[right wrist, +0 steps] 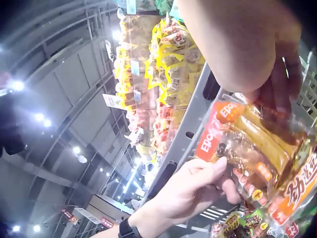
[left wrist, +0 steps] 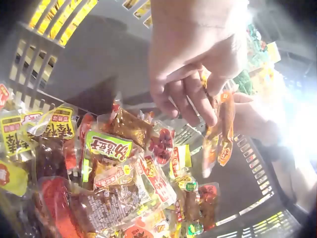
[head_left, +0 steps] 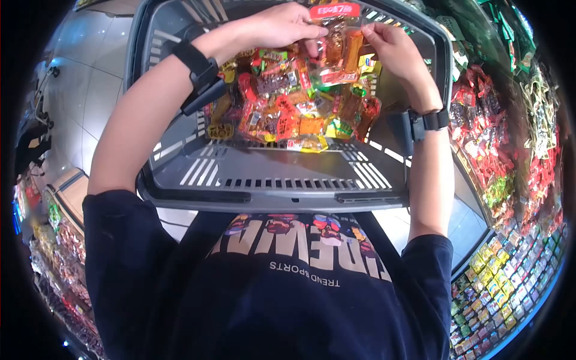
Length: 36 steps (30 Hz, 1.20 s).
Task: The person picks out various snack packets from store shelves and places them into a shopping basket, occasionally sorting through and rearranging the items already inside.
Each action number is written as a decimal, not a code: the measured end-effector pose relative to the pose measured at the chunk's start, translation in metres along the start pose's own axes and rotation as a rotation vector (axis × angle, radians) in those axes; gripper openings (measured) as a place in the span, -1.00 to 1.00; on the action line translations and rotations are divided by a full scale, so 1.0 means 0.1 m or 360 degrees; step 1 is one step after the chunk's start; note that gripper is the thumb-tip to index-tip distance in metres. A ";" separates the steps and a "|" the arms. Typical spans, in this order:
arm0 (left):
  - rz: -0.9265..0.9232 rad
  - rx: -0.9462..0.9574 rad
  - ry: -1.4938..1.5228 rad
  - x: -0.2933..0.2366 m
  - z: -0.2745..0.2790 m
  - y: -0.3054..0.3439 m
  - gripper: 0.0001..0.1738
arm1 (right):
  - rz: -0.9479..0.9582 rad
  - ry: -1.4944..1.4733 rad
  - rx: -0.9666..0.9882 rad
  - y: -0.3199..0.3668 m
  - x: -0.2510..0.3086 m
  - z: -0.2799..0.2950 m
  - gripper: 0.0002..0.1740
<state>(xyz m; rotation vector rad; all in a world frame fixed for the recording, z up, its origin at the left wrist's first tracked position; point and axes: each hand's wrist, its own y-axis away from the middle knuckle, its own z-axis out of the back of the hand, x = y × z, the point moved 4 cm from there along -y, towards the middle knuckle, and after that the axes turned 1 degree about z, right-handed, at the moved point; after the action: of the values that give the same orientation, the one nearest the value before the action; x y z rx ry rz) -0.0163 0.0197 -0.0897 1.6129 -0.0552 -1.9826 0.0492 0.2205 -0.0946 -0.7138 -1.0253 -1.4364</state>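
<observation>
Over the basket, both hands hold clear snack packets [head_left: 335, 48] with red header strips and brown, sausage-like food inside. In the right wrist view two such red headers overlap at the packets' [right wrist: 267, 144] top end. My left hand [head_left: 285, 27] pinches their left edge between thumb and fingers. From the other side my right hand [head_left: 393, 51] grips the right edge, thumb and fingertips on the amber part. Beneath them lies a pile of mixed snack packets [head_left: 288, 114], among them one with a green label [left wrist: 106, 146] and a red one [left wrist: 59, 206].
The grey plastic basket [head_left: 282, 201] with slotted walls stands right before the person's body. Shelves of red packets [head_left: 480, 120] and small packaged goods [head_left: 498, 276] line the right side. Tiled floor [head_left: 93, 72] shows at the left. Hanging yellow bags [right wrist: 173, 59] are beyond the basket.
</observation>
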 end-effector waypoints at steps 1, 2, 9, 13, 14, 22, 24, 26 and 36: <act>0.0087 -0.0102 0.0142 0.08 0.01 -0.03 -0.63 | 0.0011 0.0423 -0.0172 0.01 0.06 0.09 -0.67; 0.0082 -0.0147 0.0098 0.13 0.05 -0.04 -0.65 | -0.0068 0.0530 -0.0280 0.03 0.11 0.15 -0.68; 0.0254 -0.0054 -0.0405 0.01 0.14 0.01 -0.71 | 0.0066 0.0740 -0.0562 0.07 0.14 0.23 -0.67; 0.0154 -0.0167 -0.0670 -0.07 0.06 0.10 -0.49 | -0.0081 0.0106 -0.0360 0.07 0.33 0.16 -0.75; 0.0142 -0.0188 -0.0693 -0.15 0.11 0.11 -0.49 | -0.0052 0.0109 -0.0375 0.02 0.34 0.18 -0.75; -0.0431 -0.0004 0.0206 -0.28 0.08 0.13 -0.56 | 0.0060 -0.1256 -0.0536 0.07 0.41 0.20 -0.78; -0.0400 0.0026 0.0258 -0.32 0.05 0.13 -0.58 | 0.0049 -0.1302 -0.0529 0.07 0.41 0.22 -0.79; -0.0299 0.0020 0.0312 -0.31 0.04 0.11 -0.56 | 0.0068 -0.1330 -0.0495 0.07 0.40 0.23 -0.81; -0.0250 -0.0115 0.0136 -0.31 0.05 0.11 -0.53 | 0.0066 -0.0943 -0.0299 0.03 0.39 0.19 -0.77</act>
<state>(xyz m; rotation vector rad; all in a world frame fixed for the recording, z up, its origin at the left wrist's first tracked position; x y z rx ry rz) -0.0134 0.0232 -0.0563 1.6982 0.1790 -2.0044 0.0443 0.2200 -0.0511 -1.3413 -1.3197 -1.3221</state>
